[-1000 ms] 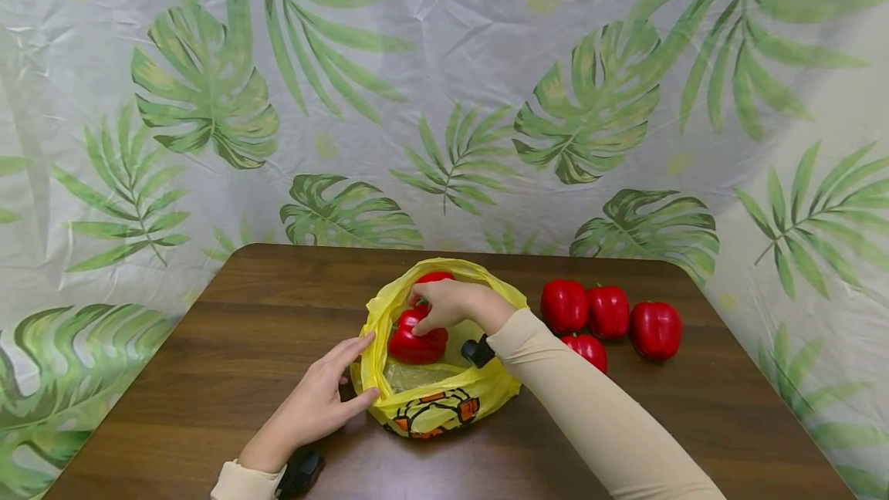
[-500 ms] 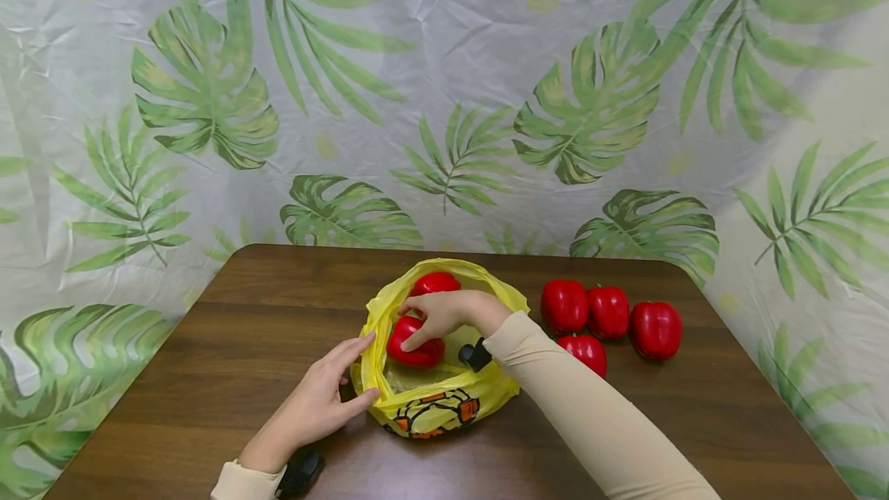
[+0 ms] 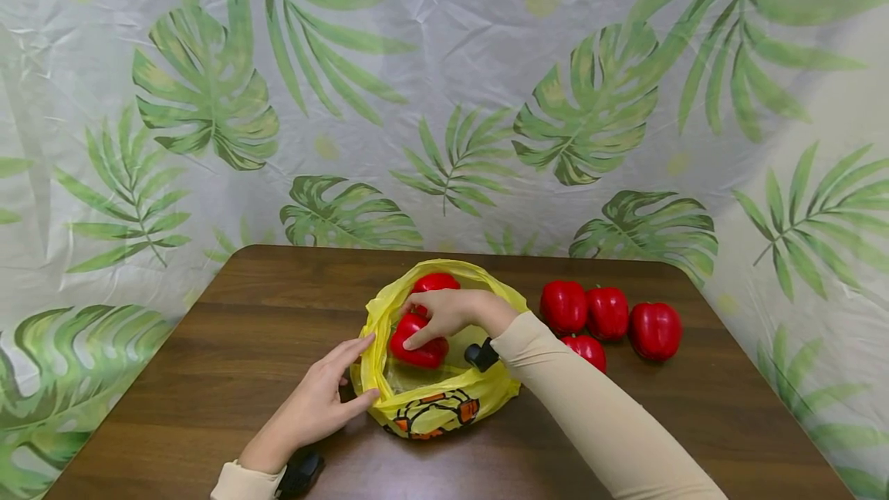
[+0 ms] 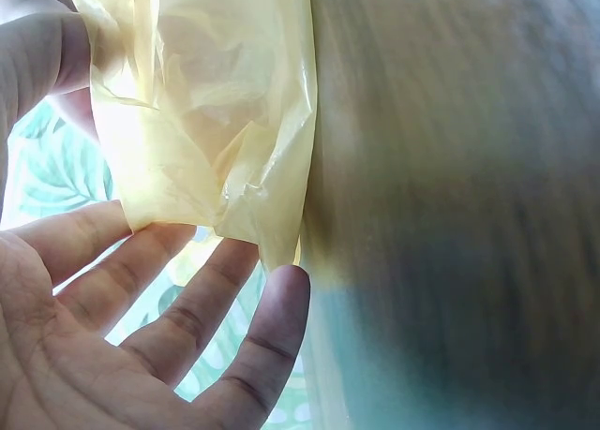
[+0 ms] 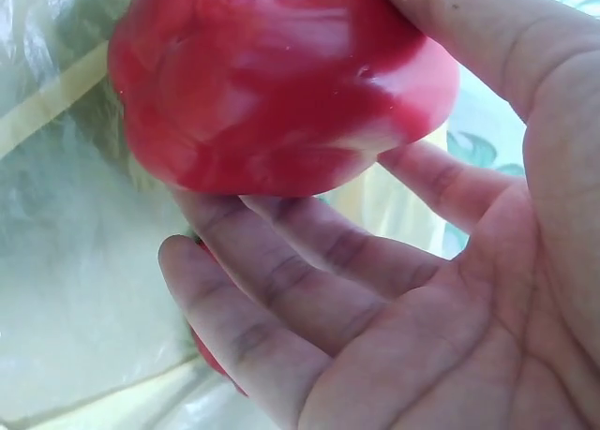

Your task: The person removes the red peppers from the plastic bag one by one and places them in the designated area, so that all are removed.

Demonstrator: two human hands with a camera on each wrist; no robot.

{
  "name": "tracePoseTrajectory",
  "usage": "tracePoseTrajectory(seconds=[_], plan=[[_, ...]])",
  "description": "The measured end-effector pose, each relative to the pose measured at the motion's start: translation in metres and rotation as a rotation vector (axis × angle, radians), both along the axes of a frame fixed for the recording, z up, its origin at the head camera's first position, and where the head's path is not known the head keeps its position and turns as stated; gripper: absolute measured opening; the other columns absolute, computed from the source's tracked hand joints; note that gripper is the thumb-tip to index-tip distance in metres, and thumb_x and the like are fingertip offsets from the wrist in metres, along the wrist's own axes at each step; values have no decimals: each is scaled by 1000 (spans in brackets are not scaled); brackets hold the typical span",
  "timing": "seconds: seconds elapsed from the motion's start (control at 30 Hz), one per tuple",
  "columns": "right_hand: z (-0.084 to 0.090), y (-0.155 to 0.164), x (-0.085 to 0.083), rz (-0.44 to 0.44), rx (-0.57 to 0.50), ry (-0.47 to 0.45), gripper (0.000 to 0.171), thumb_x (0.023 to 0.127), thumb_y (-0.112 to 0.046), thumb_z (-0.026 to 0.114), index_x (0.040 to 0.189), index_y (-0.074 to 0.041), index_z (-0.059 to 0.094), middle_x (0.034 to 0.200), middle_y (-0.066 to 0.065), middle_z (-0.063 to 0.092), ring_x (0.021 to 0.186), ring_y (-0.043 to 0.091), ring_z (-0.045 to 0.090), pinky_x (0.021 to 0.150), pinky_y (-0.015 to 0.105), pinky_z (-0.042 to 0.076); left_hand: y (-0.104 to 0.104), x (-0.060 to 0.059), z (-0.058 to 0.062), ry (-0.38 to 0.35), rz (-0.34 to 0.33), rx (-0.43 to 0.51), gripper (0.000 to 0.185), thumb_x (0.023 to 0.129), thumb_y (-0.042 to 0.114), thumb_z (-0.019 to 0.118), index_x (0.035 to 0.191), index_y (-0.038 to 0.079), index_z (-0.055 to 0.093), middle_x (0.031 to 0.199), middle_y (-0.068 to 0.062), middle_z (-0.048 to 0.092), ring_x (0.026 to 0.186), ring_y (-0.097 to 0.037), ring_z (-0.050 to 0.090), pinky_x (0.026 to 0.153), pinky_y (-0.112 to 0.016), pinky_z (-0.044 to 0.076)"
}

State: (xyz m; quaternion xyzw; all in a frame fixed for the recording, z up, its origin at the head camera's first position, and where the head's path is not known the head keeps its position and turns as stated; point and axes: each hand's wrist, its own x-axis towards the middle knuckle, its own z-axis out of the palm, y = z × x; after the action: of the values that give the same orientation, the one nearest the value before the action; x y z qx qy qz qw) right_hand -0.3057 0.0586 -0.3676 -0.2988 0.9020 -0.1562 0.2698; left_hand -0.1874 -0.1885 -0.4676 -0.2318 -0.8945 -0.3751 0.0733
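A yellow plastic bag (image 3: 479, 400) with an orange-and-black print stands with its mouth facing up on the table. Inside it, my right hand (image 3: 451, 311) grips a red bell pepper (image 3: 420, 346); in the right wrist view, the thumb and fingers lie around the bell pepper (image 5: 281, 93). Behind this one, a second red bell pepper (image 3: 436, 282) is in the bag, partly covered by the hand. My left hand (image 3: 316, 396) touches the bag's left side with thumb and fingers spread. From the left wrist, its fairly straight fingers (image 4: 178, 327) meet the thin bag film (image 4: 216, 121).
Several more red bell peppers (image 3: 656, 330) are grouped on the table right of the bag, one partly behind the right sleeve (image 3: 590, 400). The dark wooden table (image 3: 264, 322) ends at a leaf-patterned curtain (image 3: 458, 83).
Within the bag, my right hand and the gripped bell pepper have shifted slightly, first left and down, then slightly back right. The left hand and the bag look unmoved.
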Motion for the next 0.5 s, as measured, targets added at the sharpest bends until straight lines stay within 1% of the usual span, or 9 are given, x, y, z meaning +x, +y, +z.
tracePoseTrajectory(seconds=[0.2, 0.33, 0.5], plan=[[7, 9, -2, 0, -79, -22, 57, 98, -45, 77, 145, -20, 59, 146, 8, 60, 133, 24, 58, 106, 42, 57, -1, 1, 0, -7, 0, -9, 77, 95, 33, 83, 161, 10, 51, 154, -11, 60, 131, -32, 64, 83, -30, 59], [12, 16, -2, -10, -99, -18, 59, 98, -45, 77, 147, -18, 58, 145, 7, 61, 132, 24, 59, 104, 41, 58, -1, 0, 0, -6, 2, -7, 77, 95, 32, 83, 161, 10, 51, 154, -11, 60, 131, -32, 64, 83, -29, 59], [16, 27, -4, -36, -127, -29, 61, 98, -47, 77, 147, -18, 57, 145, 6, 61, 131, 24, 60, 102, 40, 58, 0, 0, -1, -7, 2, -4, 77, 94, 30, 84, 161, 10, 50, 154, -11, 60, 132, -32, 64, 83, -29, 59]])
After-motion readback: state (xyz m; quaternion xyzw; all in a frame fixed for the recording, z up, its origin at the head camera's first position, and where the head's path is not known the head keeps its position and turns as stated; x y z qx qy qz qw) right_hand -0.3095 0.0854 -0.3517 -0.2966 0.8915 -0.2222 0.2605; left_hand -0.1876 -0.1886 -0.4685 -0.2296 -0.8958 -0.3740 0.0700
